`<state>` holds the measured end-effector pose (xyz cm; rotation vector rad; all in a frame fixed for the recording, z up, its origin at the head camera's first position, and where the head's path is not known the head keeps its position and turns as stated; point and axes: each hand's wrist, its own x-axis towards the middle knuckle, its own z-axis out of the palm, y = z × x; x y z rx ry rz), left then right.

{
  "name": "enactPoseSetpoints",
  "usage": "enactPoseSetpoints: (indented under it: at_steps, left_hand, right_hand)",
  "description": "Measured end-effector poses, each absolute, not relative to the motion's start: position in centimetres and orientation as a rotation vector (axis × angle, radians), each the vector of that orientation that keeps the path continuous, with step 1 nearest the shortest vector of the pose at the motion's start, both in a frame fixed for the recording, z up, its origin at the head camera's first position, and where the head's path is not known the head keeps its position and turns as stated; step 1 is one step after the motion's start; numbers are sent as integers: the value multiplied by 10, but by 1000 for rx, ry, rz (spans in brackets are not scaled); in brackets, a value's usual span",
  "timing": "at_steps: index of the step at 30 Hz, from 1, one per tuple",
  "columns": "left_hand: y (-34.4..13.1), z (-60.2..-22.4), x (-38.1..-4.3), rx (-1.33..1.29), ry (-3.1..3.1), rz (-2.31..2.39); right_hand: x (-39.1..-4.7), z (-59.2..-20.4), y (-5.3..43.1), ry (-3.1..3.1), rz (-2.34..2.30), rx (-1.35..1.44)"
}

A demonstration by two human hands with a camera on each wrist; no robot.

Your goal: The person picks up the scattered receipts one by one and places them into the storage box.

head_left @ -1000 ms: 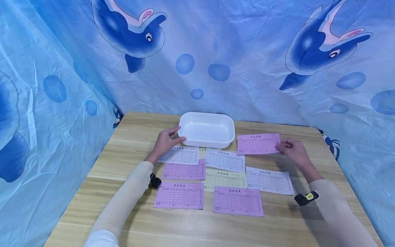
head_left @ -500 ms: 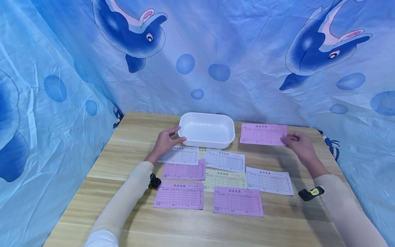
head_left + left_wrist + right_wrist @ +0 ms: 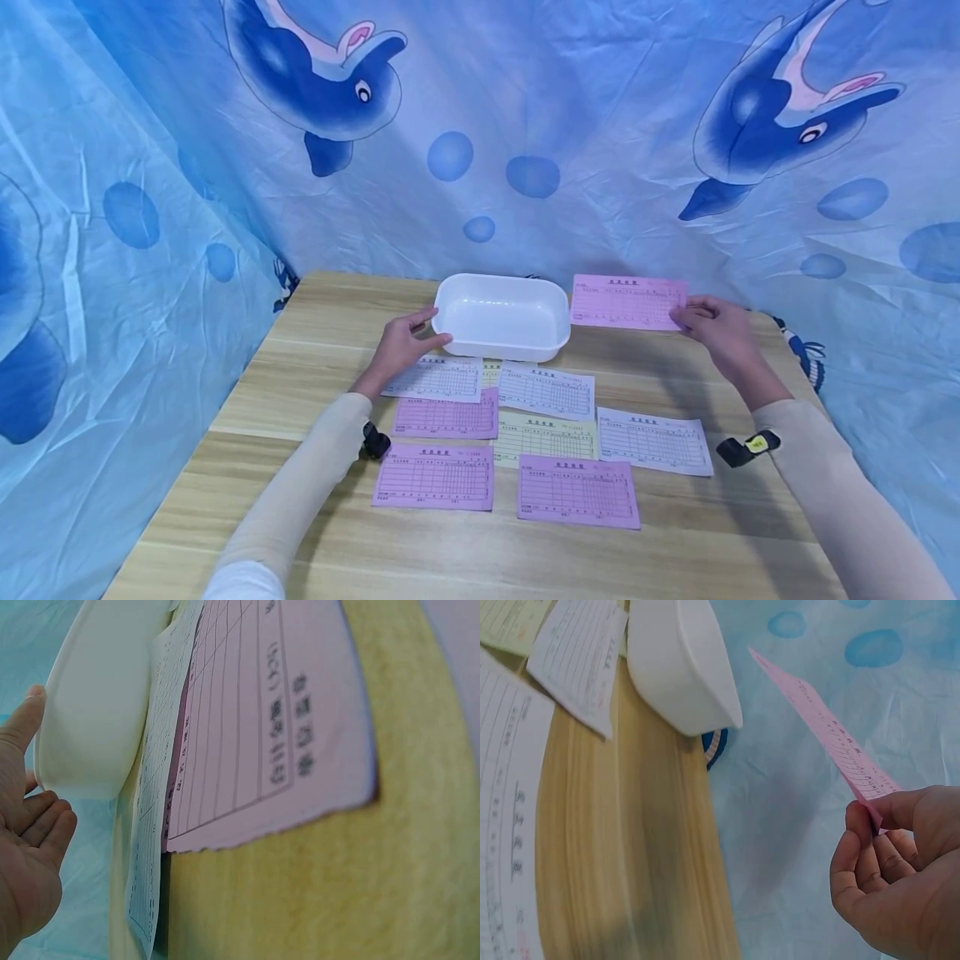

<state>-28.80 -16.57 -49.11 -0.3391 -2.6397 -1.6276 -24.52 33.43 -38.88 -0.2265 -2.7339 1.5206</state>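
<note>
Tub (image 3: 497,347) and pink slip (image 3: 622,302): steady one, float the other

Near the far edge of the table (image 3: 337,321), right of the tub, the pink slip is raised off the wood, its right end pinched between thumb and fingers of the right hand (image 3: 718,331). The left hand (image 3: 400,347) holds the tub's left end, thumb and forefinger parted a little around its near corner. A one-ended pinch probably lets thin paper sag or flutter, so slow, level movement seems best. The right wrist view shows a gap between slip and tub; mind the rim there. Light left-hand pressure should stop the tub sliding onto the white slip (image 3: 546,392) just in front.
</note>
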Motion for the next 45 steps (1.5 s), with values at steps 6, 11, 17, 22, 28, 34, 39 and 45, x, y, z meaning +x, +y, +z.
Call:
enactPoseSetpoints:
  at_steps: [6,11,17,22,28,34,39,45]
  left_hand:
    - [-166,-492,-288,-345,-2628,-1626]
    - [-166,-493,-288,-345,-2626,-1629]
    - [-165,-491,-288,-335,-2634,-1629]
    - [-165,-491,-288,-333,-2645,-1622]
    - [-166,-491,-288,-327,-2653,-1622]
    - [-165,-492,-288,-340,-2646,-1613]
    - [-165,-491,-289,-337,-2641,-1612]
    - [-165,-491,-289,-325,-2641,-1621]
  right_hand:
    - [-254,-386,318,-2627,1697,-200]
    - [-262,-386,300,-2538,1817,-190]
    - [-269,-386,282,-2517,1800,-236]
    - [-275,-388,271,-2485,1815,-214]
    - [-280,-388,254,-2455,1853,-189]
    - [-286,-389,235,-2426,1895,-165]
    - [-293,-394,219,-2348,1966,-151]
    - [-300,-401,202,-2276,2034,-139]
